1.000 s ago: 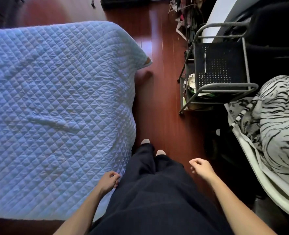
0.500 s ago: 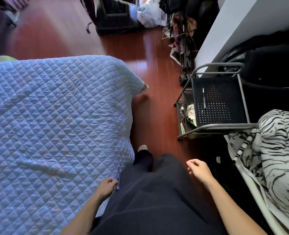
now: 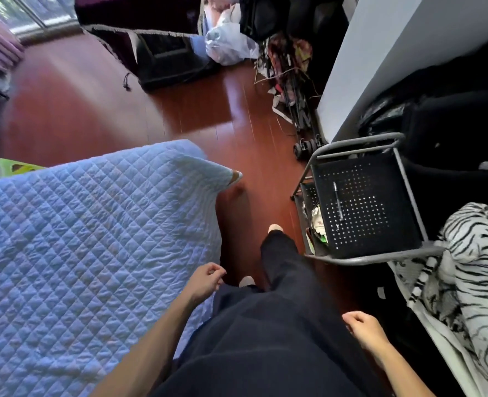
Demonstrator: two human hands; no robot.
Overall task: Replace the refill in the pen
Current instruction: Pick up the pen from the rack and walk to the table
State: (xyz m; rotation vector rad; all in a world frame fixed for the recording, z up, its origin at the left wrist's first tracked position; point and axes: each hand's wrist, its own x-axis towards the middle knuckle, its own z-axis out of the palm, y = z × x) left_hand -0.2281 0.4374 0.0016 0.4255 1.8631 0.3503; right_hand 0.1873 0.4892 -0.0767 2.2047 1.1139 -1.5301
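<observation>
A dark pen [image 3: 338, 200] lies on the perforated black top shelf of a grey-framed cart [image 3: 363, 202] at the right. My left hand [image 3: 205, 280] hangs beside the bed edge, fingers loosely curled and holding nothing. My right hand [image 3: 364, 329] hangs by my right hip, fingers also loosely curled and holding nothing. Both hands are well short of the pen. My legs in dark trousers stand on the floor between bed and cart.
A bed with a light blue quilted cover [image 3: 79, 253] fills the left. A striped black-and-white blanket [image 3: 472, 276] lies at the right on a white seat. Bags and clutter [image 3: 283, 53] stand along the far wall. Red-brown floor [image 3: 248, 138] runs between bed and cart.
The view has tilted up and advanced along the aisle, so the cart and pen sit lower and nearer. My left hand swung forward, my right hand back, and one foot stepped ahead.
</observation>
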